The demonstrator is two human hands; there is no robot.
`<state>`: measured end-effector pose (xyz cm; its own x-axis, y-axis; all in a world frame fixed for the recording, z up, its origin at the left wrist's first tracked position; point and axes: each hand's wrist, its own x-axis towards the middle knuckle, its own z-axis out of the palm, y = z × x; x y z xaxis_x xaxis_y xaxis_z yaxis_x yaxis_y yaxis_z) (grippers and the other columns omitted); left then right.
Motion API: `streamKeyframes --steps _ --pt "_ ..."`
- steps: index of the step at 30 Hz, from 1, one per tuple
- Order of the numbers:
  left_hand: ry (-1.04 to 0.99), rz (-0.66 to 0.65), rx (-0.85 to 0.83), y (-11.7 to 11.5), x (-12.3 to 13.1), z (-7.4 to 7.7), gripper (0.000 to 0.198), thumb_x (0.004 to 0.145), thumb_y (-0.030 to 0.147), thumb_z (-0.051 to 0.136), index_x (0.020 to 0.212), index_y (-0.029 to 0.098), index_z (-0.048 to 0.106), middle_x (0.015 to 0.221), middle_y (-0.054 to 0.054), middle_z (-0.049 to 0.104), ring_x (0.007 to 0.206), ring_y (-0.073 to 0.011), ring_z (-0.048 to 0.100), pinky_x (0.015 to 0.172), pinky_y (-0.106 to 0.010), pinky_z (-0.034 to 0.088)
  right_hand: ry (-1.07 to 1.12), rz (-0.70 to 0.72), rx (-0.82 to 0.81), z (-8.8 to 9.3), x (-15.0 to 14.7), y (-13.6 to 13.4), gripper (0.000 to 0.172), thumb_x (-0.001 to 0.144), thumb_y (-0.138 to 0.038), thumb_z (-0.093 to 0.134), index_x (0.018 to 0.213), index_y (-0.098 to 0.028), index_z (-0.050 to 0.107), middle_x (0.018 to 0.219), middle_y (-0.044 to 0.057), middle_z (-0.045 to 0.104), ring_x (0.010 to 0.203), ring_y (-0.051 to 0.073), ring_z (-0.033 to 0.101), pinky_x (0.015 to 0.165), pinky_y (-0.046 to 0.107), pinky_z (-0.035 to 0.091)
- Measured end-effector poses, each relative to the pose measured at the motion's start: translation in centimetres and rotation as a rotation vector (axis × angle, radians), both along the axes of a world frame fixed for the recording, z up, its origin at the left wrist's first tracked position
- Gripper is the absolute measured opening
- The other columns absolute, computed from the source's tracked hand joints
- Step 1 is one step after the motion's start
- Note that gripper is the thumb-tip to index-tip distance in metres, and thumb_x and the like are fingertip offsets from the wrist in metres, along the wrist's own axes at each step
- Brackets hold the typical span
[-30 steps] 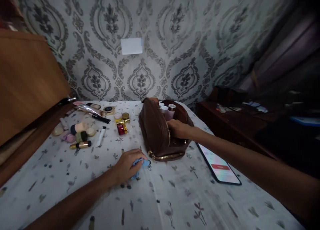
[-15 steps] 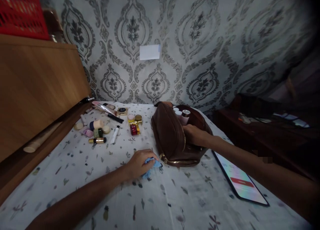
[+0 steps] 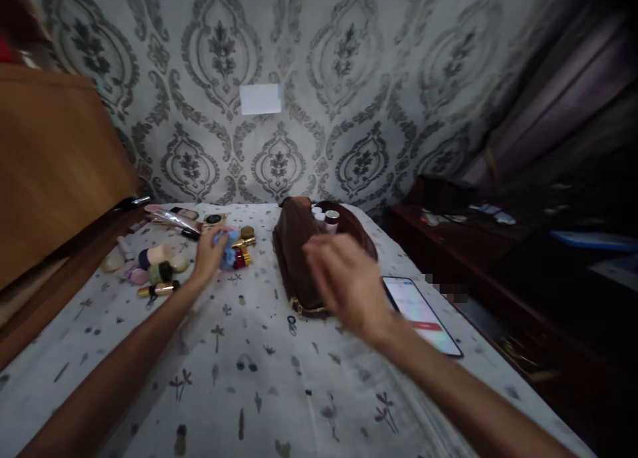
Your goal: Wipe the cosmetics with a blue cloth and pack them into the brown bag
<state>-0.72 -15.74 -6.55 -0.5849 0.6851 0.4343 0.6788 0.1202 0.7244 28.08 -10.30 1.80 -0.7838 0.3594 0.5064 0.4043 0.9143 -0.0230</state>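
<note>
Brown leather, or something similar to it, makes the bag point(image 3: 294, 245), which stands near the middle of the head view on a white printed sheet point(image 3: 269, 385); I take it as the centre of the clock. The work seems to me only partly done: two white caps point(image 3: 319, 217) and one silver-capped bottle point(image 3: 331, 221) show in the open bag, while at least ten cosmetics point(image 3: 157, 255) lie outside, toward nine o'clock. Among these I count one red jar point(image 3: 242, 258), one green jar point(image 3: 158, 272) and one compact point(image 3: 214, 220); the others are too crowded for exact counting. The left hand point(image 3: 208, 250), also at nine o'clock, has its fingers closed around one blue cloth point(image 3: 229, 250), at the red jar. The right hand point(image 3: 349, 285), at four o'clock, partly covers the bag, its fingers bent and narrow together; because of blur, I cannot tell if they hold something. One phone point(image 3: 416, 305) lies farther out, at four o'clock.
</note>
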Motion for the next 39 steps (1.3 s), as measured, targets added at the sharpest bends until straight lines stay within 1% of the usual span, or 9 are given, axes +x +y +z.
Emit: streamKeyframes --steps 2,4,7,10,17,22,25,31,39 --pt "0.134 0.223 -0.164 2.4 -3.0 0.5 0.036 0.089 0.030 0.038 0.111 0.017 0.063 0.088 -0.004 0.068 0.073 -0.0181 0.064 0.063 -0.028 0.052 0.040 0.328 0.012 -3.2 -1.1 -2.8 0.026 0.097 -0.012 0.039 0.098 -0.017 0.065 0.095 0.011 0.068 0.087 0.021 0.059 0.075 0.031 0.050" --pt "0.185 0.268 -0.234 4.6 -5.6 0.8 0.036 0.088 0.024 0.038 0.113 0.015 0.063 0.092 -0.007 0.068 0.080 -0.0215 0.066 0.069 -0.031 0.054 -0.022 0.513 0.006 -6.7 -2.7 -4.7 0.014 0.094 -0.011 0.049 0.095 -0.015 0.063 0.089 0.008 0.067 0.081 0.019 0.057 0.070 0.030 0.048" --pt "0.284 0.308 -0.328 6.8 -8.2 0.7 0.036 0.086 0.018 0.042 0.114 0.014 0.063 0.109 -0.014 0.067 0.104 -0.0280 0.063 0.089 -0.039 0.052 -0.117 0.569 -0.072 -10.8 -5.3 -5.8 0.009 0.090 -0.013 0.056 0.085 -0.017 0.061 0.083 0.004 0.067 0.076 0.016 0.056 0.060 0.026 0.043" --pt "0.386 0.309 -0.444 7.9 -9.7 0.1 0.041 0.086 0.015 0.043 0.123 0.012 0.061 0.123 -0.020 0.063 0.118 -0.0342 0.057 0.097 -0.046 0.047 -0.095 0.548 -0.207 -12.7 -6.8 -5.5 0.015 0.095 -0.019 0.052 0.084 -0.017 0.062 0.087 0.003 0.069 0.079 0.016 0.058 0.065 0.025 0.045" --pt "0.514 0.200 -0.727 10.3 -12.0 -1.3 0.058 0.083 0.020 0.047 0.140 0.009 0.046 0.141 -0.025 0.052 0.130 -0.0398 0.048 0.099 -0.052 0.044 0.007 0.543 -0.453 -13.1 -6.9 -4.7 0.016 0.096 -0.019 0.053 0.091 -0.015 0.068 0.086 0.003 0.072 0.082 0.014 0.062 0.081 0.021 0.046" --pt "0.519 0.128 -0.926 12.3 -13.7 -0.6 0.042 0.082 0.027 0.053 0.121 0.014 0.064 0.123 -0.020 0.067 0.110 -0.0357 0.063 0.087 -0.042 0.050 0.002 0.568 -0.472 -13.3 -6.9 -4.4 0.014 0.094 -0.017 0.056 0.091 -0.014 0.069 0.088 0.004 0.073 0.084 0.015 0.063 0.082 0.021 0.045" --pt "0.557 0.100 -0.962 12.6 -14.1 -0.3 0.037 0.082 0.026 0.054 0.115 0.016 0.067 0.120 -0.018 0.068 0.107 -0.0322 0.065 0.085 -0.037 0.051 0.009 0.563 -0.477 -13.6 -7.0 -4.3 0.013 0.093 -0.017 0.056 0.089 -0.014 0.068 0.087 0.005 0.072 0.083 0.016 0.063 0.080 0.023 0.045" --pt "0.681 0.116 -0.862 10.4 -13.4 0.0 0.048 0.082 0.025 0.057 0.129 0.016 0.058 0.132 -0.019 0.058 0.125 -0.0346 0.051 0.094 -0.039 0.047 0.085 0.577 -0.561 -14.0 -7.1 -4.4 0.014 0.091 -0.013 0.056 0.082 -0.014 0.066 0.080 0.006 0.069 0.075 0.016 0.060 0.073 0.024 0.045" --pt "0.760 0.109 -0.721 5.7 -11.4 2.5 0.035 0.086 0.024 0.052 0.120 0.021 0.061 0.124 -0.012 0.058 0.120 -0.0300 0.053 0.092 -0.038 0.047 0.170 0.588 -0.687 -14.3 -7.2 -4.4 0.015 0.090 -0.011 0.054 0.082 -0.016 0.066 0.080 0.005 0.068 0.076 0.016 0.060 0.074 0.025 0.046"
